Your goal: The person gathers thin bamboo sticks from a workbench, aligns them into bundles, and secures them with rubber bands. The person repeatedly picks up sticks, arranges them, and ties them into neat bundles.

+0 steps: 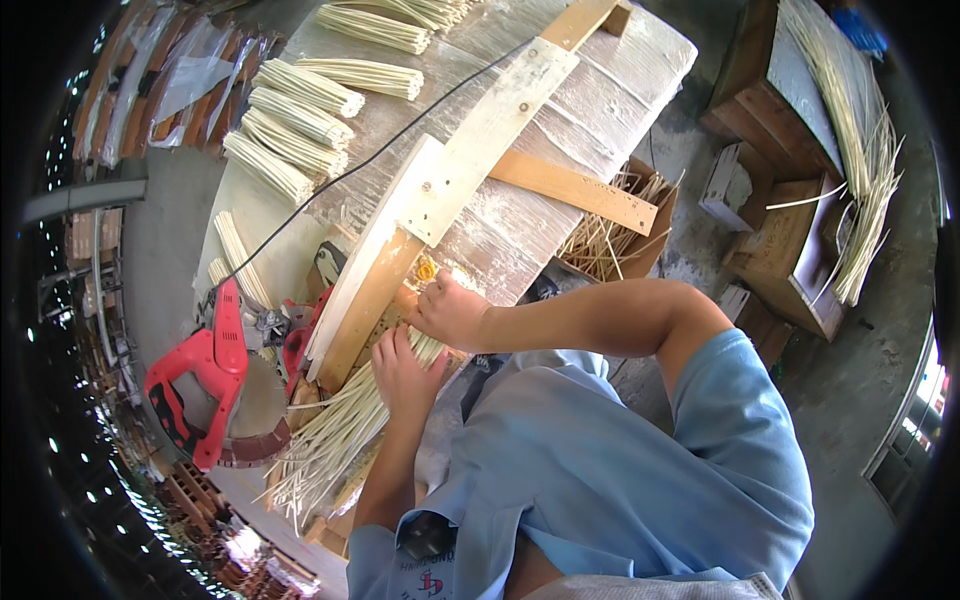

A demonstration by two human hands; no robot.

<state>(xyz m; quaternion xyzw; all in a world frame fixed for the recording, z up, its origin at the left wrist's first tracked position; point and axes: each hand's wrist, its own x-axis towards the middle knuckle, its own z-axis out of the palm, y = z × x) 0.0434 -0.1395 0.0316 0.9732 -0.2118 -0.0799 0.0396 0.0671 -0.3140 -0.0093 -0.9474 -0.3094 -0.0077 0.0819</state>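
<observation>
A long bundle of pale rattan sticks lies along the table's near edge, its loose ends fanning out to the lower left. My left hand is closed around the bundle close to its gathered part. Just beyond it, my right hand is closed over the gathered sticks near their far end; its fingertips are partly hidden. Yellow rubber bands lie on the table beside my right hand. A wooden fence of pale boards stands along the left side of both hands.
A red power saw with a round blade is at the left, its black cable crossing the table. Several cut stick bundles lie at the back left. A box of offcuts and wooden crates stand to the right.
</observation>
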